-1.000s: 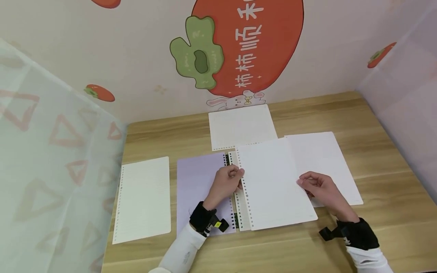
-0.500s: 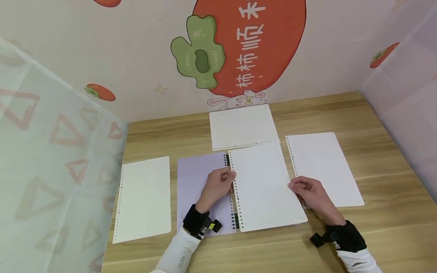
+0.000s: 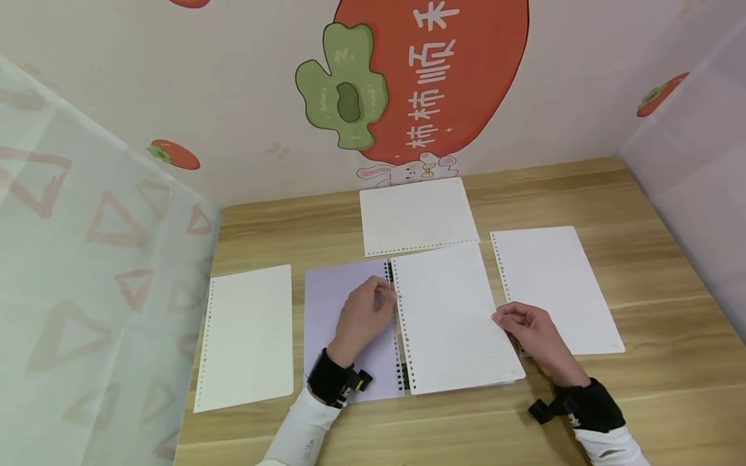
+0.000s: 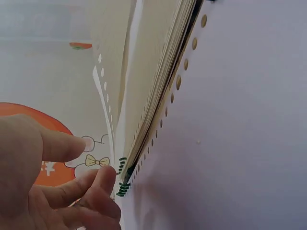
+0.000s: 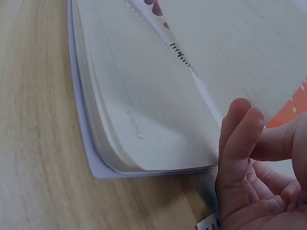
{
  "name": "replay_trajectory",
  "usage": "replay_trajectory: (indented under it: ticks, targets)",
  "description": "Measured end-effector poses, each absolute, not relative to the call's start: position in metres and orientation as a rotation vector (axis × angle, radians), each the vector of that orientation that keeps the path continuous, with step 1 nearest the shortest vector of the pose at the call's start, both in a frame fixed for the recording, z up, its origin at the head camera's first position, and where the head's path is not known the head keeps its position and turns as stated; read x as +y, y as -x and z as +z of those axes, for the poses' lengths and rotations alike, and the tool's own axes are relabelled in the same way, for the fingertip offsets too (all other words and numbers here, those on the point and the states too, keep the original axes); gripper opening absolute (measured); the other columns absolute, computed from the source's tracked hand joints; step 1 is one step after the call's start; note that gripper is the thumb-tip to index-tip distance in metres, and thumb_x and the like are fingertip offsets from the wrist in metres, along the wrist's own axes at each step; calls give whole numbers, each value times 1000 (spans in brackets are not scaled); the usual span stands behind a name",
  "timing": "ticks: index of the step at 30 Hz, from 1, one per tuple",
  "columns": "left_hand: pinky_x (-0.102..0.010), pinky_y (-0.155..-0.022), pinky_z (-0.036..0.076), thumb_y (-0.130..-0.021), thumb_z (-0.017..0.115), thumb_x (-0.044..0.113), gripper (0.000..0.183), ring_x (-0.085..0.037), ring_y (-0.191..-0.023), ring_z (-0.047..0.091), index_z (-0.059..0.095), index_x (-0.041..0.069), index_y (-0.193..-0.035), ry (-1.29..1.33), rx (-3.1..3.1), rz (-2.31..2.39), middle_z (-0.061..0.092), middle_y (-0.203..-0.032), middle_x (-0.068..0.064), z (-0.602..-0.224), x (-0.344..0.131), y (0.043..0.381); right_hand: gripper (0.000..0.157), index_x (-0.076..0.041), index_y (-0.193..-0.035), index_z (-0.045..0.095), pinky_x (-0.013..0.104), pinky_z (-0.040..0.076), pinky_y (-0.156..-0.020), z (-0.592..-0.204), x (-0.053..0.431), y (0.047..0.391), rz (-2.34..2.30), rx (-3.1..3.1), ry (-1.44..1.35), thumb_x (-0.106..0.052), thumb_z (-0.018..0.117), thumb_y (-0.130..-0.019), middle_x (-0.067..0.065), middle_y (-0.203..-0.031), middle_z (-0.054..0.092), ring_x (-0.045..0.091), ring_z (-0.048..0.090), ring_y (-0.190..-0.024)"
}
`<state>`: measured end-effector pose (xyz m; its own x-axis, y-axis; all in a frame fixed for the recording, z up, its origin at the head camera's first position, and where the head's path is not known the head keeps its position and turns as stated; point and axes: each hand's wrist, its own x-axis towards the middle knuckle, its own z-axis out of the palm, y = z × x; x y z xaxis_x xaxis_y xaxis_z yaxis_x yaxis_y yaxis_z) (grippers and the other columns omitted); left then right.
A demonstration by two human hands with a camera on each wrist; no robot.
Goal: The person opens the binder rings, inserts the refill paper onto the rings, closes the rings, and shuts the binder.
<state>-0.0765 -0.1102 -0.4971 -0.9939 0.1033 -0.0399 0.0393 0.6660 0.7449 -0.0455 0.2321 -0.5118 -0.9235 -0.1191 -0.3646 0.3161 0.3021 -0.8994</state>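
Note:
A punched loose-leaf sheet (image 3: 449, 310) covers the right-hand pages of a ring-bound notebook whose purple cover (image 3: 329, 298) lies flat on the left. My right hand (image 3: 536, 333) pinches the sheet's right edge between thumb and fingers. In the right wrist view the sheet (image 5: 235, 43) is raised off the notebook pages (image 5: 144, 110). Over the purple cover, my left hand (image 3: 361, 320) is beside the sheet's holed edge. Its thumb and index finger stand apart with nothing between them in the left wrist view. Green rings (image 4: 123, 189) show at the notebook's spine.
One loose sheet (image 3: 247, 336) lies left of the notebook, another (image 3: 553, 285) to the right. A third sheet (image 3: 416, 213) lies sideways behind it, close to the back wall. The wooden table (image 3: 466, 421) is bounded by printed fabric walls.
Both hands brought the sheet leftward and down over the notebook pages. My left hand then let go of the holed edge and its fingers parted. The right hand kept its pinch.

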Motion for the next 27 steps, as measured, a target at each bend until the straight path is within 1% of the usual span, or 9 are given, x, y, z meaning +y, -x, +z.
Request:
replay_trajectory:
  ticks: [2,3,4,7,9,12,16,20,27]
  targets:
    - [-35,-76,52,-101,63,32,30,-16,-89,63,68,11,-122,-192,2864,1174,69,-110,0,-495,-108,77,43,6,-118,64,28,45,-55,-510,233,45,-1664,2212,-174,-34,66,-100,-2,-72,63,13,51,-59]
    - [-38,-82,53,-101,63,33,34,-19,-98,63,66,9,-126,-242,2888,1142,68,-117,-4,-494,-107,77,43,7,-118,64,28,44,-55,-510,233,46,-1665,2213,-167,-33,65,-101,-2,-71,63,13,51,-59]
    - [-40,-89,52,-101,63,34,38,-22,-108,62,65,9,-130,-286,2908,1101,66,-125,-6,-493,-106,77,43,7,-118,64,28,44,-55,-510,233,46,-1667,2217,-167,-32,65,-101,-2,-70,62,13,51,-59]
    - [-48,-102,46,-102,60,39,49,-32,-126,55,60,9,-141,-389,2935,971,58,-145,-9,-494,-104,77,43,7,-118,64,28,44,-55,-508,234,46,-1666,2225,-173,-32,65,-100,-1,-70,61,13,51,-59]
    - [-52,-107,41,-103,57,42,55,-35,-133,49,57,9,-147,-429,2931,904,52,-153,-9,-495,-103,77,43,8,-118,64,28,44,-56,-509,234,46,-1655,2230,-172,-32,65,-101,-1,-71,62,13,51,-59]
    - [-57,-109,36,-105,52,45,58,-36,-140,41,54,12,-152,-449,2913,835,45,-160,-8,-497,-103,77,44,8,-119,64,28,44,-56,-509,234,46,-1651,2228,-185,-33,66,-100,0,-71,63,13,52,-60]
    - [-59,-113,29,-106,47,47,57,-36,-147,34,53,16,-154,-469,2894,794,40,-165,-7,-498,-103,75,45,8,-119,64,28,44,-56,-510,234,46,-1643,2226,-183,-33,66,-100,0,-71,61,14,51,-59]
    - [-59,-116,25,-107,46,46,55,-38,-150,31,54,16,-153,-487,2899,780,38,-166,-7,-498,-103,72,45,7,-118,65,27,43,-55,-510,234,46,-1627,2236,-187,-34,66,-100,0,-71,61,13,50,-59]
    - [-61,-117,23,-107,46,44,54,-39,-150,29,54,15,-153,-495,2893,757,36,-167,-7,-497,-103,71,44,6,-117,65,28,42,-53,-510,233,46,-1618,2248,-183,-35,66,-100,-1,-70,61,13,50,-59]
